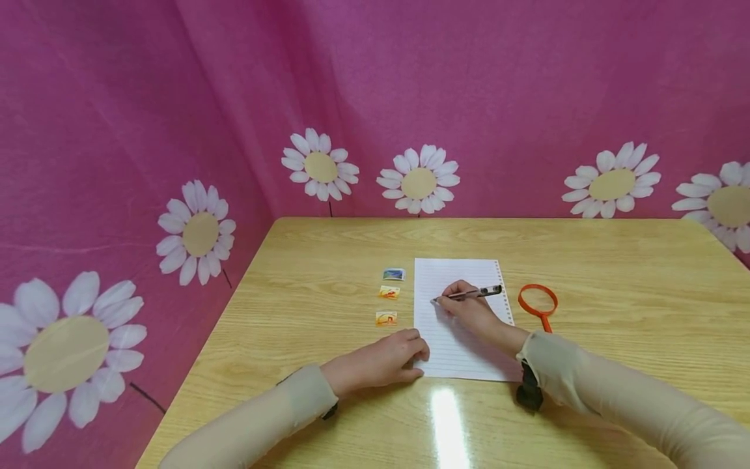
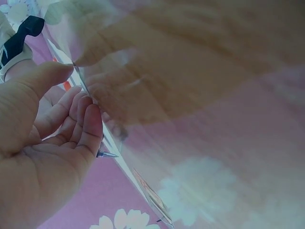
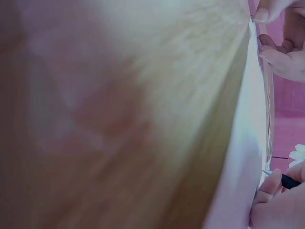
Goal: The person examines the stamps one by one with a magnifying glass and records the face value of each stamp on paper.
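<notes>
Head view shows the person's right hand (image 1: 473,316) pinching a slim clear-and-black pen (image 1: 479,293), its tip on the left part of a white ruled paper sheet (image 1: 463,355) with a perforated right edge. That sheet lies flat on the pale wooden table (image 1: 316,280), between three small colourful printed rectangles (image 1: 389,292) and a round red-rimmed magnifying glass (image 1: 545,319). The left hand (image 1: 387,358) rests at the sheet's lower left edge, fingers loosely bent, gripping nothing that I can see. For neat writing, I'd suggest a light pinch, with the left fingers steadying that edge.
</notes>
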Motion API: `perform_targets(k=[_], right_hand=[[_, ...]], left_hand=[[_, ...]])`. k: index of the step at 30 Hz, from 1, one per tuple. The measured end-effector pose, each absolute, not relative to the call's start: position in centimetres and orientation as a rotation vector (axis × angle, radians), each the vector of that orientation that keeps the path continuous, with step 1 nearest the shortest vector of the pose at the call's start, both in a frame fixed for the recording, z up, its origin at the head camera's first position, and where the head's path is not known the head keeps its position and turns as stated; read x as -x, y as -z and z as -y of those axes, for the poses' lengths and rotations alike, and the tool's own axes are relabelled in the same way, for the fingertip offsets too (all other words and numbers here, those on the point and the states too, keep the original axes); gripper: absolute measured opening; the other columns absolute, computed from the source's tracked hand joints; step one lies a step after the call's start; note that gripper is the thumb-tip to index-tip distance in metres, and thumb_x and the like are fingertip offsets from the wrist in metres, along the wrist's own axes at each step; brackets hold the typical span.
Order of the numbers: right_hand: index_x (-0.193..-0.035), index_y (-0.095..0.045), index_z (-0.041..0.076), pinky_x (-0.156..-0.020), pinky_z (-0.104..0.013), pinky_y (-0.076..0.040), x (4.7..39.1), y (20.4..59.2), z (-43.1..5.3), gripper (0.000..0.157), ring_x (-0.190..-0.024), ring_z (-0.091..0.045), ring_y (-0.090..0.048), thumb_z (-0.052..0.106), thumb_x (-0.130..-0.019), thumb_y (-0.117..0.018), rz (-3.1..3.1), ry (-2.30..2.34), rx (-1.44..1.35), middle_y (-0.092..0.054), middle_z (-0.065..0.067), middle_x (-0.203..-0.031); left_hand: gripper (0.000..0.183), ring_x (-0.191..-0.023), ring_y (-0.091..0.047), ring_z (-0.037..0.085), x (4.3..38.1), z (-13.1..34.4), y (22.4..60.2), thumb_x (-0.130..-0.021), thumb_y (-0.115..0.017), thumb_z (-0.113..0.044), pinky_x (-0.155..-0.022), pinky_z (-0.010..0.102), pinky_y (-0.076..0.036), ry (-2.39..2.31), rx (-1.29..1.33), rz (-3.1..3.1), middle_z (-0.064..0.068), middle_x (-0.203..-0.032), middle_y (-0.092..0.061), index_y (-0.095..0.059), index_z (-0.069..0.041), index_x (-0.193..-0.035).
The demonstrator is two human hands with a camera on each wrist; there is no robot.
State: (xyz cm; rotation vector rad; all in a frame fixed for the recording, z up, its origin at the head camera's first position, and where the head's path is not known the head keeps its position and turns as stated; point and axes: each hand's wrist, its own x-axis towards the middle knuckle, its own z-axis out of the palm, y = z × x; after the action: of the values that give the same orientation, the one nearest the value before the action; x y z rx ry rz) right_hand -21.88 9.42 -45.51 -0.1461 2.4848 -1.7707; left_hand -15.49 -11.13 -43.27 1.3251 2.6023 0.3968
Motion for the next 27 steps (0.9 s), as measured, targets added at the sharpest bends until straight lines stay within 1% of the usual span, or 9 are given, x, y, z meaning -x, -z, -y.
perform_targets(k=[10, 16, 23, 27], right_hand=[[-0.089, -0.055, -0.001, -0.053, -0.018, -0.037, 21.99, 45.21, -9.80, 0.009, -0.058, -0.003, -0.049, 0.004, -0.087, -0.062, -2.474, 1.719, 0.227, -0.052, 0.007, -0.065], [-0.088, -0.055, -0.003, -0.055, -0.018, -0.039, 22.08, 45.39, -9.89, 0.007, -0.059, -0.003, -0.050, 0.001, -0.085, -0.060, -2.475, 1.698, 0.297, -0.053, 0.006, -0.066], [-0.088, -0.055, 0.000, -0.055, -0.018, -0.040, 22.18, 45.45, -9.82, 0.007, -0.059, -0.003, -0.050, 0.005, -0.086, -0.059, -2.475, 1.687, 0.212, -0.053, 0.007, -0.066], [-0.089, -0.054, 0.001, -0.054, -0.019, -0.041, 22.17, 45.49, -9.90, 0.007, -0.060, -0.004, -0.051, 0.007, -0.088, -0.058, -2.488, 1.670, 0.165, -0.053, 0.006, -0.065]], left_hand=[[0.018, -0.082, -0.048, 0.005, 15.45, 11.11, 43.10, -0.093, -0.066, -0.020, -0.077, 0.012, -0.043, -0.388, -1.346, -2.617, 0.003, -0.099, -0.060, -0.066, -0.007, -0.106], [0.018, -0.082, -0.048, 0.006, 15.34, 11.16, 43.01, -0.093, -0.066, -0.019, -0.077, 0.013, -0.043, -0.399, -1.349, -2.610, 0.004, -0.099, -0.060, -0.065, -0.006, -0.106], [0.018, -0.084, -0.050, 0.007, 15.20, 11.22, 42.92, -0.093, -0.067, -0.018, -0.079, 0.014, -0.044, -0.406, -1.366, -2.620, 0.004, -0.100, -0.060, -0.065, -0.005, -0.106], [0.019, -0.083, -0.049, 0.007, 15.13, 11.25, 42.96, -0.093, -0.067, -0.020, -0.078, 0.014, -0.044, -0.383, -1.378, -2.625, 0.004, -0.099, -0.061, -0.066, -0.006, -0.105]])
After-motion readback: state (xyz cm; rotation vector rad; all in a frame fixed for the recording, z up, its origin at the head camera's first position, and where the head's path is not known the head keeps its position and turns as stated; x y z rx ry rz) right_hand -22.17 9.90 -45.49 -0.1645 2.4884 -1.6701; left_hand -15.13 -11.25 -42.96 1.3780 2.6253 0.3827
